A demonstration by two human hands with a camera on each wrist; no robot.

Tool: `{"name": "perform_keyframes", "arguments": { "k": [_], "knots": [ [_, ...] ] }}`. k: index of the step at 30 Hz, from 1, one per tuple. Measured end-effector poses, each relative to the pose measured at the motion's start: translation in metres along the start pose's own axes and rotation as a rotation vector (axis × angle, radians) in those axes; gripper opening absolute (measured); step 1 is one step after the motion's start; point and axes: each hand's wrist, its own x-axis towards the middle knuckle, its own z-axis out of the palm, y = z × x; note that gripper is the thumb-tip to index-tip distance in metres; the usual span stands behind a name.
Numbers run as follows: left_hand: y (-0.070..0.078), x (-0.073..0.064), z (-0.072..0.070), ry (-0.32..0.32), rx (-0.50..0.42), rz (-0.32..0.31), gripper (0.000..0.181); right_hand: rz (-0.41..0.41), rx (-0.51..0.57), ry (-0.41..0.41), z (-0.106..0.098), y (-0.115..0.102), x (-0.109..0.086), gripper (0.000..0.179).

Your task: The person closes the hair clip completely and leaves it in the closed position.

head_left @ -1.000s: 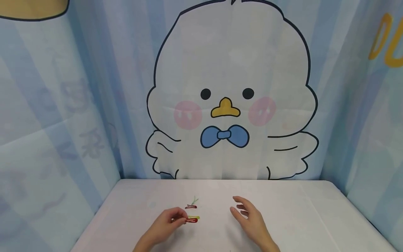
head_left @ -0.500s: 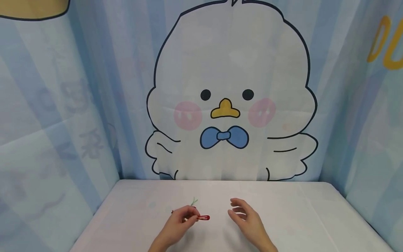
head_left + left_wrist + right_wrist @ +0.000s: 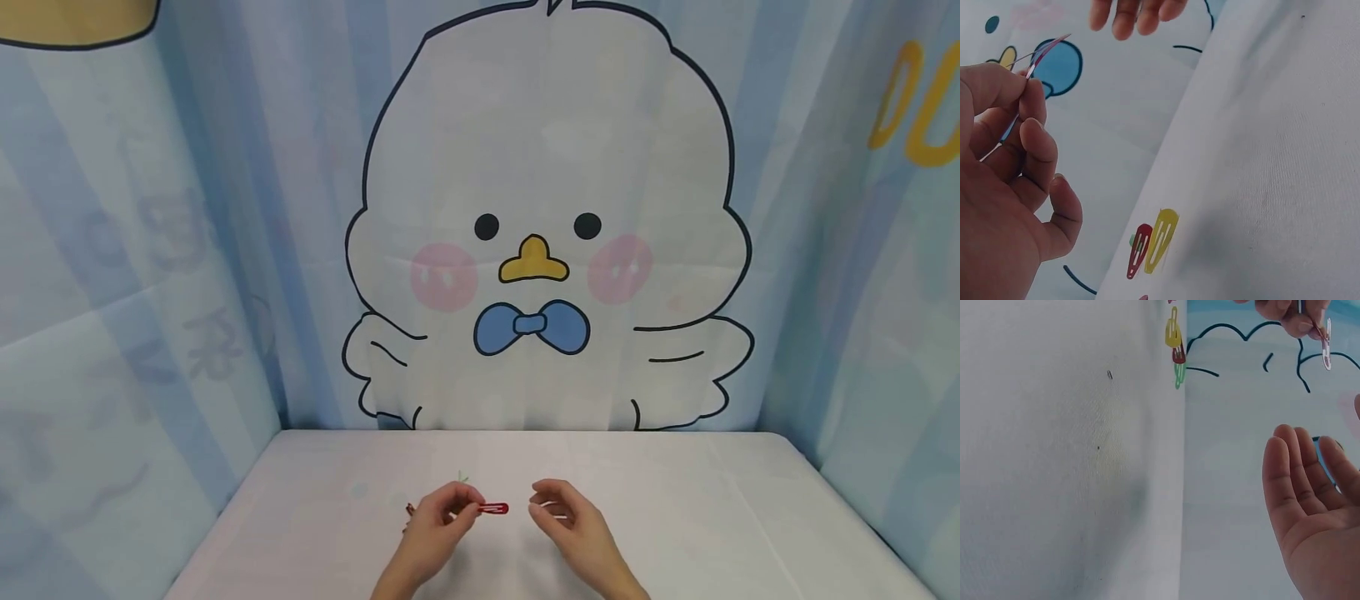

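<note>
My left hand point(image 3: 435, 529) pinches a red snap hair clip point(image 3: 494, 508) between thumb and index finger, above the table. The clip's free end points toward my right hand; in the left wrist view the clip point(image 3: 1044, 57) appears edge-on, its thin inner strip sprung away from the curved frame. My right hand point(image 3: 576, 533) holds nothing, its fingers loosely bent and just short of the clip. Behind the left hand lie a yellow hair clip point(image 3: 1162, 240) and another red hair clip point(image 3: 1139, 251), side by side on the table. A green hair clip point(image 3: 1179, 375) overlaps that red one in the right wrist view.
The white tabletop point(image 3: 675, 500) reaches back to a curtain point(image 3: 540, 167) printed with a cartoon chick. Striped blue curtains point(image 3: 112, 333) hang at both sides. A tiny dark speck point(image 3: 1109, 374) shows on the table surface.
My left hand has lifted the red hair clip away from the others and carried it right. My right hand has shifted slightly left, so the hands are closer together.
</note>
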Motion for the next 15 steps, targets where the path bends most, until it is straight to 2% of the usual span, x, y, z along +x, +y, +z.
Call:
{"name": "perform_keyframes", "arguments": {
  "k": [8, 11, 15],
  "knots": [
    [0.002, -0.002, 0.007, 0.04, 0.012, 0.003, 0.007, -0.013, 0.089, -0.015, 0.008, -0.002, 0.0, 0.026],
    [0.0, -0.002, 0.009, 0.054, 0.02, 0.017, 0.008, -0.011, 0.1, -0.022, 0.011, -0.003, 0.001, 0.024],
    [-0.001, -0.002, 0.011, 0.068, 0.025, 0.047, 0.007, -0.048, 0.109, -0.044, 0.015, -0.001, 0.001, 0.022]
  ]
}}
